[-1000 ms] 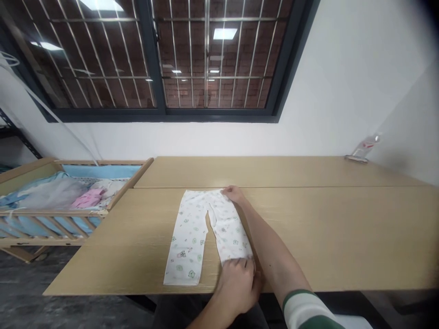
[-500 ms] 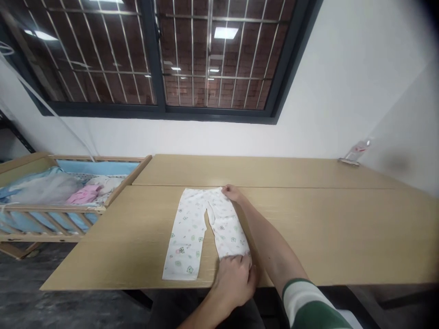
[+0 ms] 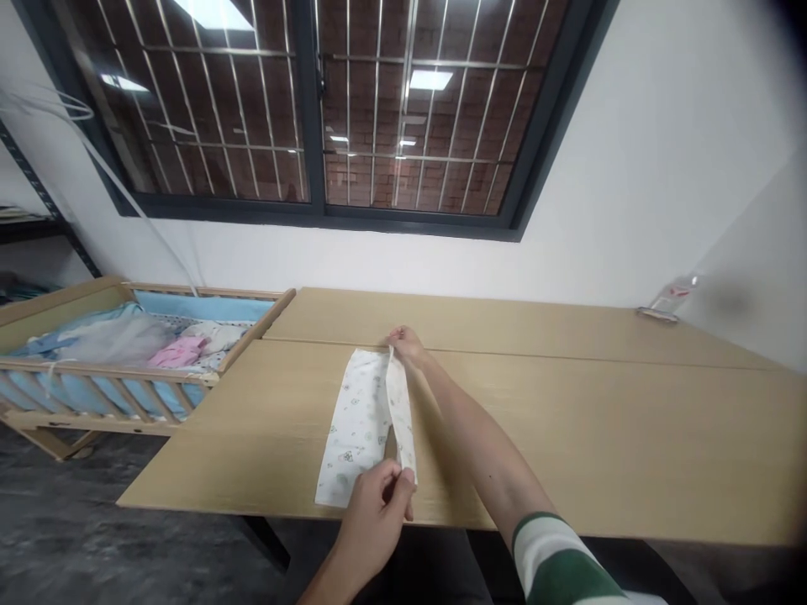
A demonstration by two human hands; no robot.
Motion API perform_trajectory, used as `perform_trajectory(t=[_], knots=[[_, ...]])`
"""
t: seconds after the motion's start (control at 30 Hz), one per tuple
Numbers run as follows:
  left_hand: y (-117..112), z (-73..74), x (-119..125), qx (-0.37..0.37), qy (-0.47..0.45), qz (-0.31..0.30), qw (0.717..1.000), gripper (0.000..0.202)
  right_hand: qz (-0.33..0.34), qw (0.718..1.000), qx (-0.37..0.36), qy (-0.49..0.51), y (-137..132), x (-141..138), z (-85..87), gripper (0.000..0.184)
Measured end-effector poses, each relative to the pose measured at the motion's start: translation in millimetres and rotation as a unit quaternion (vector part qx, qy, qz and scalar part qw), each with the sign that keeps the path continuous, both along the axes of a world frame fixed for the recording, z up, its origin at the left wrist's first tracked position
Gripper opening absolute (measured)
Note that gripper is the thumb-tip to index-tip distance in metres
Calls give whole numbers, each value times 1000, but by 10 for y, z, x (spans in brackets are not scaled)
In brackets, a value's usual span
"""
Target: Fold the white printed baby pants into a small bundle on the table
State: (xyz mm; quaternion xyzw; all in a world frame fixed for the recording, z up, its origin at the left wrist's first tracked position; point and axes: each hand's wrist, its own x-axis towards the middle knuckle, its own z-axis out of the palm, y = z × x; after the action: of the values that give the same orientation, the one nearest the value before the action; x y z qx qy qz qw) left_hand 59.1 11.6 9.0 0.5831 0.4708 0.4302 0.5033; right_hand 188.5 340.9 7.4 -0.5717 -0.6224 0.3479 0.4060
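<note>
A small pair of white baby trousers (image 3: 356,420) with a green and pink print lies on the wooden table. Its left leg is flat, while the right leg is lifted and folding over toward it. At the near end, my left hand (image 3: 377,512) pinches the hem of the raised leg between thumb and fingers. My right hand (image 3: 407,343) is closed on the waistband's corner at the far end. Part of the hems is hidden behind my left hand.
The pale wooden table (image 3: 535,437) reaches to the white wall. To the left stands a wooden cot (image 3: 249,336) with blue lining, holding a pink cloth (image 3: 178,351) and other fabrics. A clear plastic packet (image 3: 669,298) lies at the back right. A barred window is above.
Both hands have moved left, raising the right trouser leg off the table and bringing it over toward the left leg. The view has shifted slightly.
</note>
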Motion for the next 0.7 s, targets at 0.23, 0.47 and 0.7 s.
perform_trajectory(t=[0.23, 0.47, 0.7], knots=[[-96, -111, -560, -3, 67, 76, 995, 47, -8, 995, 20, -95, -14, -710, -142, 17], [-121, -380, -877, 12, 222, 142, 965, 42, -16, 984, 33, -177, -74, -1063, -215, 14], [-142, -513, -1017, -8, 461, 153, 874, 31, -17, 974, 33, -225, -242, -1183, -269, 6]])
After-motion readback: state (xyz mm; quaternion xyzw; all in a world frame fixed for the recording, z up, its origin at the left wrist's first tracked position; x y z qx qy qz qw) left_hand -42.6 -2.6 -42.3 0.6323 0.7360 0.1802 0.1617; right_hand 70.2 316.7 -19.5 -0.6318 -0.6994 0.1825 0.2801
